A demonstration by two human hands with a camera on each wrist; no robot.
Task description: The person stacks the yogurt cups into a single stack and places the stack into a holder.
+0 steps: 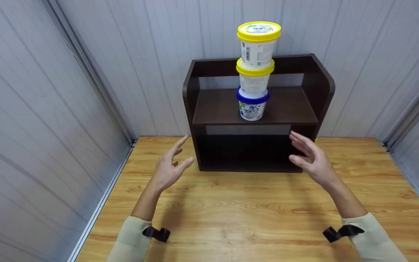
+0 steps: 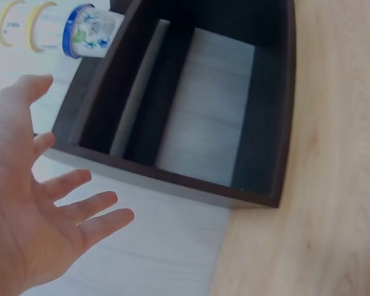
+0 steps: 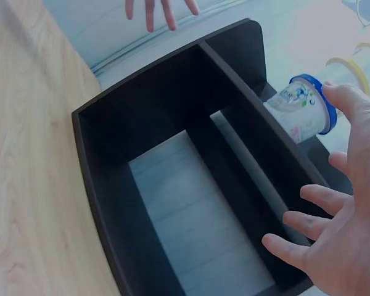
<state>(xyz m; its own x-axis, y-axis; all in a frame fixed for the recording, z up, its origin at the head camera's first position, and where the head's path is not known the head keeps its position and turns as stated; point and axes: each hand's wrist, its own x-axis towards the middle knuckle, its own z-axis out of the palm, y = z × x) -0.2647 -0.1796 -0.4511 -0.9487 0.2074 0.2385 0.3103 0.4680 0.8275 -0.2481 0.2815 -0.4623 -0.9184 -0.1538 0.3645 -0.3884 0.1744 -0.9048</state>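
Note:
Three lidded tubs stand in a stack on the upper shelf of a dark brown two-tier rack (image 1: 216,105). At the bottom is the blue-lidded tub (image 1: 252,110), with a yellow-lidded tub (image 1: 254,83) over it and another yellow-lidded tub (image 1: 259,52) on top. My left hand (image 1: 168,169) hovers in front of the rack's left side, fingers spread and holding nothing. Opposite it, my right hand (image 1: 313,162) is raised by the rack's right side, its fingers loosely extended with nothing in them. Both hands are apart from the tubs, below their level in the head view.
The rack stands at the back of a wooden tabletop (image 1: 231,214), in front of a pale panelled wall (image 1: 151,54). More panels (image 1: 31,127) rise along the left edge, and others along the right. The rack's lower compartment (image 1: 246,153) faces me.

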